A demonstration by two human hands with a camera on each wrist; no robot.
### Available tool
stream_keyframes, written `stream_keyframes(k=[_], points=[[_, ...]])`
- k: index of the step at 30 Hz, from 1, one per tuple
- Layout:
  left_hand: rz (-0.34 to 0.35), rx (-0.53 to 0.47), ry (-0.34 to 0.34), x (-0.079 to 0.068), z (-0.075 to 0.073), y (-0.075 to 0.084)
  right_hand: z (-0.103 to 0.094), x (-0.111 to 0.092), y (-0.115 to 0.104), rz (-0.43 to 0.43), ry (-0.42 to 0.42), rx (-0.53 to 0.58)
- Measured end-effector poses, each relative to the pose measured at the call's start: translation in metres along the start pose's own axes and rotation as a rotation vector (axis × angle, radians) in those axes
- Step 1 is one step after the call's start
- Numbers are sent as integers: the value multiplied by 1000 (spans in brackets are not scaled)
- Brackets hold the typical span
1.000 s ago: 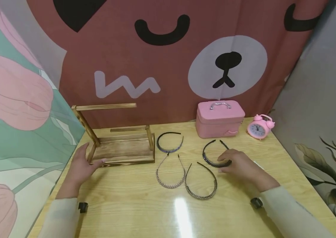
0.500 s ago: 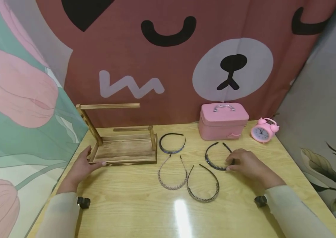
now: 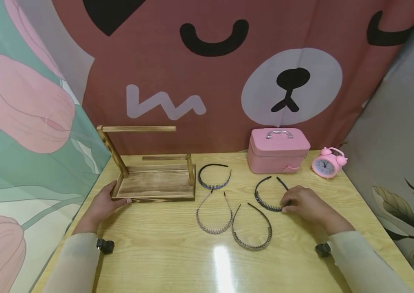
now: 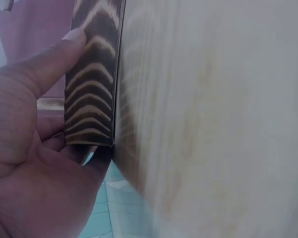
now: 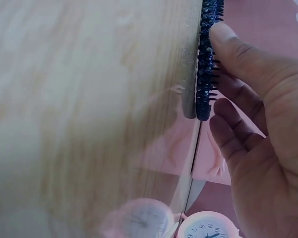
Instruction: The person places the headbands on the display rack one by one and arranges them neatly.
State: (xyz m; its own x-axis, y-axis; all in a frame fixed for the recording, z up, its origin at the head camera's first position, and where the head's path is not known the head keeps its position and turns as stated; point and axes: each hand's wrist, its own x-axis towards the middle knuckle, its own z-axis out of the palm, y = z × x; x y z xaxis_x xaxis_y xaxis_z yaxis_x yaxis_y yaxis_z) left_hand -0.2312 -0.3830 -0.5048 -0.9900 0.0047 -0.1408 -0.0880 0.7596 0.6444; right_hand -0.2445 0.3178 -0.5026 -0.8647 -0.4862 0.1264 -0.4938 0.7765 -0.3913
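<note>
Wooden rack [image 3: 157,188], dark-banded grain, tray base and straight rods, its front-left corner clasped by the left hand [image 3: 102,204]. Three slim, toothed, arched headbands [image 3: 213,232] on the glossy wood-grain tabletop [image 3: 163,248]. Faceted dark-blue headband [image 3: 264,204], before the smooth pink box [image 3: 272,162], pinched at its right side by the right hand [image 3: 306,204]; round-faced pink clock [image 3: 324,167] beyond.
</note>
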Motion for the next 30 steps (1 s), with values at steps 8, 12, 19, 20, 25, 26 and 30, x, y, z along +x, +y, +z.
stream_keyframes(k=[8, 12, 19, 20, 25, 26, 30], points=[[-41, 4, -3, -2, -1, 2, -2, 0, -3, -28, -24, -16], [-40, 1, -2, 0, -2, 1, -5, -1, -4, -46, -35, -29], [-31, 2, -5, 3, -4, 0, -4, 0, -3, -105, -8, -53], [-31, 0, -7, 3, -4, 0, -4, 0, -3, -111, -3, -54], [-35, 6, -14, 1, -6, 1, -4, 1, -3, -106, -3, -52], [-34, 8, -12, 1, -6, 1, -4, 1, -4, -93, -3, -52], [-34, 22, -4, 1, -5, 2, -8, 3, -11, -81, 33, -22]])
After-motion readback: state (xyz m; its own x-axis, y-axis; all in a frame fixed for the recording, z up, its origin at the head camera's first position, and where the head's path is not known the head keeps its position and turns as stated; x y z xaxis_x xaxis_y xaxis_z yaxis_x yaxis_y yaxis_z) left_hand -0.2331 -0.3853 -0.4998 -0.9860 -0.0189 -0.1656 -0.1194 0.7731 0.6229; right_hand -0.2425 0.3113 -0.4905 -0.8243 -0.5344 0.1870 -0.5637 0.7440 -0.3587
